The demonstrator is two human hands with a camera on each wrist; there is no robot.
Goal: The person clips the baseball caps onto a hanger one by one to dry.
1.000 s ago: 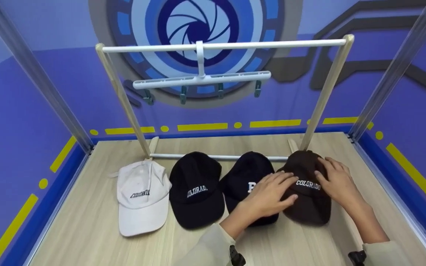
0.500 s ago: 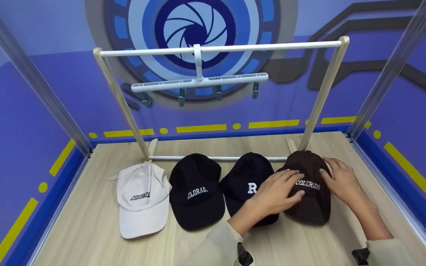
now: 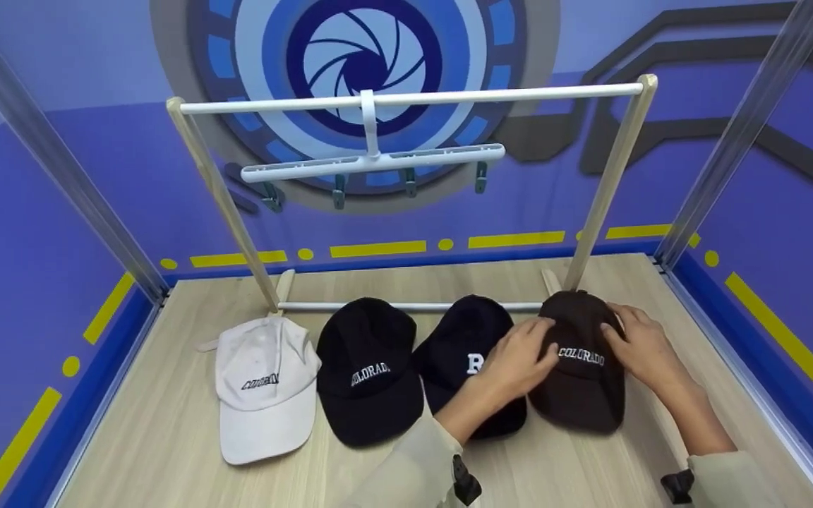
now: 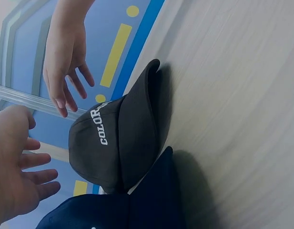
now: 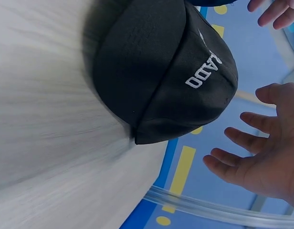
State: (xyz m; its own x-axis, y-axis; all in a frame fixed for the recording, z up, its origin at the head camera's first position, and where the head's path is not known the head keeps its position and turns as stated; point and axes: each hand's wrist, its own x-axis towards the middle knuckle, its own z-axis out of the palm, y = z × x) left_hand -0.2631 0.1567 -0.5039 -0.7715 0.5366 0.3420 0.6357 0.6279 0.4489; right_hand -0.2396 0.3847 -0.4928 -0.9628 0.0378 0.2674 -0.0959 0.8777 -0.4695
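A dark brown cap [image 3: 579, 367] with white COLORADO lettering lies on the table, brim toward me. My left hand [image 3: 519, 356] hovers over its left side and overlaps the navy cap [image 3: 473, 324] marked with a white R. On the other side is my right hand [image 3: 646, 346], fingers spread near the crown. The right wrist view shows a gap between that hand [image 5: 266, 148] and the brown cap [image 5: 170, 71]. In the left wrist view, the left hand [image 4: 18, 167] is likewise apart from the brown cap [image 4: 118, 133], its fingers loosely extended. Neither hand holds anything.
A black COLORADO cap [image 3: 371, 381] and a white cap [image 3: 265, 388] complete the row to the left. Behind stands a wooden rack [image 3: 604, 190] with a white top bar, from which a white hanger [image 3: 371, 164] with several dark green clips hangs. Blue printed walls enclose the table.
My left hand has lifted slightly, its thumb going farther up over the brown cap's left side. The right hand shifts only slightly. The caps stay in place while the head view drifts a little.
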